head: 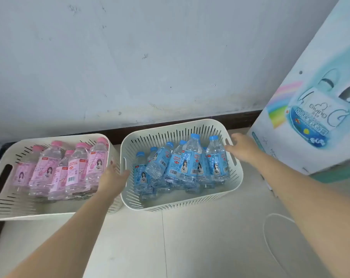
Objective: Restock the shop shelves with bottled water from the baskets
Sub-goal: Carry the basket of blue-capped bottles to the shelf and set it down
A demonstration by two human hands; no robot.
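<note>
Two cream slotted baskets stand on the floor against the wall. The right basket [190, 203] holds several clear bottles with blue caps and blue labels [192, 161]. The left basket [1, 209] holds several bottles with pink caps and pink labels [73, 169]. My left hand [112, 177] lies between the two baskets, its straight fingers at the left rim of the right basket. My right hand [242, 147] is at that basket's right rim by the handle slot, fingers spread. Neither hand holds a bottle.
A large white and blue printed carton [310, 117] leans at the right, close to the right basket. A pale wall with a dark skirting board [114, 133] runs behind the baskets. A white cable [268, 237] loops over the light floor tiles at the lower right.
</note>
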